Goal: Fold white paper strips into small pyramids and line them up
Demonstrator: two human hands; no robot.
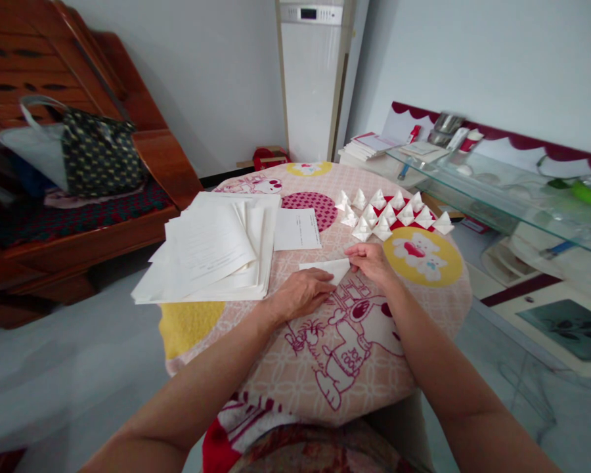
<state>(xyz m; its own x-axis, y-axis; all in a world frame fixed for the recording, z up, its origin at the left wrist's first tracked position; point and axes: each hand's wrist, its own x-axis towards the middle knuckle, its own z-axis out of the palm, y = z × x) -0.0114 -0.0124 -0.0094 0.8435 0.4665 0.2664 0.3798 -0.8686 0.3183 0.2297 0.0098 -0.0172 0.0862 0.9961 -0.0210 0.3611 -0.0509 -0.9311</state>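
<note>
A folded white paper (341,265), its shape roughly triangular, lies low over the round table in front of me. My left hand (303,292) is closed with its fingertips on the paper's lower left side, hiding part of it. The paper's right corner is pinched between the thumb and fingers of my right hand (372,261). Just beyond my right hand stand several small folded paper pieces (381,225) with pointed tops, in rough rows. To the left of my hands lies a pile of loose white sheets (211,253), and one printed sheet (298,230) rests beside it.
A patterned cloth (364,387) covers the round table. At the right is a glass shelf (512,197) bearing metal containers (446,125) and other items. On the left, a wooden bench (155,157) holds a dark patterned bag (101,154). A tall white appliance (310,85) stands behind.
</note>
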